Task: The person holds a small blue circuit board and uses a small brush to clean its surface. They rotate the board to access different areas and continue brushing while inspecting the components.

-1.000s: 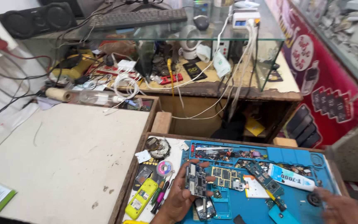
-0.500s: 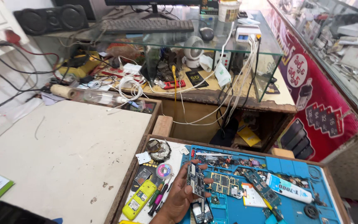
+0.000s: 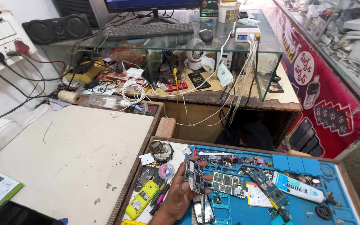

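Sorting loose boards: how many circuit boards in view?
3 clear: circuit board held in the left hand; green board beside it on the blue mat; long board further right. Clutter may hide more.

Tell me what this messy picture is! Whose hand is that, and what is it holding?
The picture comes from a camera worn on a person's head, looking down at a repair bench. The left hand holds up a small circuit board between thumb and fingers. The right hand is out of the picture. Below lies a blue work mat in a wooden tray, covered with more circuit boards, a white tube and tiny parts. Beside it lie a yellow phone and some pens. Further back, a glass shelf carries a keyboard, with tangled cables underneath.
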